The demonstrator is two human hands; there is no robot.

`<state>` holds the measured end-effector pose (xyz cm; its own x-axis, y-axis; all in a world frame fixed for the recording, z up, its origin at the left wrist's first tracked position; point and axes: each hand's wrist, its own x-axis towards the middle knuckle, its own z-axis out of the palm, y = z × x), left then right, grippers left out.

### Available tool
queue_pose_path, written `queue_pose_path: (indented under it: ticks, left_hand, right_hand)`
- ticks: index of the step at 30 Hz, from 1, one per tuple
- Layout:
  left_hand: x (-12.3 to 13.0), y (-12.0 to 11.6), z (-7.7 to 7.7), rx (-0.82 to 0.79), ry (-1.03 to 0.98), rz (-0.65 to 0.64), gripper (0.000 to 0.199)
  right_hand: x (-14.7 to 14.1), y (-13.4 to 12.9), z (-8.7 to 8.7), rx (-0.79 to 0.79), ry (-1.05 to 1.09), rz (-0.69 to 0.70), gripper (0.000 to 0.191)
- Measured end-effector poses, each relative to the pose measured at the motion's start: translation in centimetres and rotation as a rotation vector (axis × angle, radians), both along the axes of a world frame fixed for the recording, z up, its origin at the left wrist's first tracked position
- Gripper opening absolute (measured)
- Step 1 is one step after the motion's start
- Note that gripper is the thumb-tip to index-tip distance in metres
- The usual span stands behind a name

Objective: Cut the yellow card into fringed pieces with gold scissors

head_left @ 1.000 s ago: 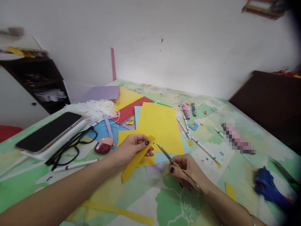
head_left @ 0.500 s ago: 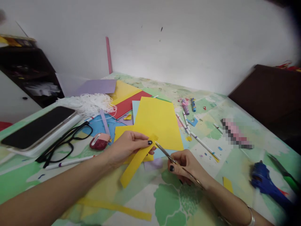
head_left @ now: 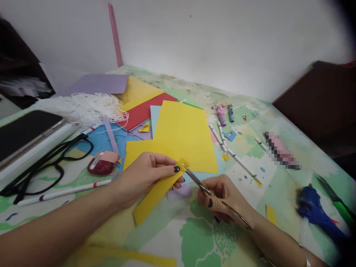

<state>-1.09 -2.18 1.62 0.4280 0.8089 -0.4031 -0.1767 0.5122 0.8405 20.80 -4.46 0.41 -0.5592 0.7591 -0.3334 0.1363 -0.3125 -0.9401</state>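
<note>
Between thumb and fingers, my left hand [head_left: 155, 174] pinches a yellow paper strip [head_left: 151, 202], whose lower end slants down toward me. The strip's upper end shows fine cuts like a fringe. My right hand [head_left: 222, 200] is closed around a pair of metal scissors [head_left: 198, 180], their tips at the strip's upper end, beside my left thumb. Behind both hands lies a stack of yellow paper sheets [head_left: 185, 129] over light blue paper. Another yellow strip [head_left: 150, 256] rests on the table in front of me.
At left are a phone [head_left: 25, 129], black glasses [head_left: 59, 167], a dark red case [head_left: 102, 163] and white string [head_left: 91, 107]. To the right lie white sticks [head_left: 241, 165], a blue glue gun [head_left: 317, 211] and a green-handled knife [head_left: 338, 200]. Red paper [head_left: 147, 111] lies further back.
The camera view has shifted, so the table items sit further left and higher. The scissors remain at the strip's end, and the strip's lower end has swung slightly left.
</note>
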Motion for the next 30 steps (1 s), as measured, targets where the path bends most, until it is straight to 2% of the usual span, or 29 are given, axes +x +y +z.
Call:
queue_pose_path:
  ticks: [18, 30]
  left_hand:
    - [0.56, 0.04, -0.03, 0.092, 0.203, 0.058, 0.012]
    - [0.42, -0.26, -0.25, 0.133, 0.203, 0.022, 0.021]
  right_hand:
    - [-0.43, -0.11, 0.05, -0.052, 0.000, -0.047, 0.041]
    - [-0.28, -0.11, -0.21, -0.026, -0.032, -0.050, 0.039]
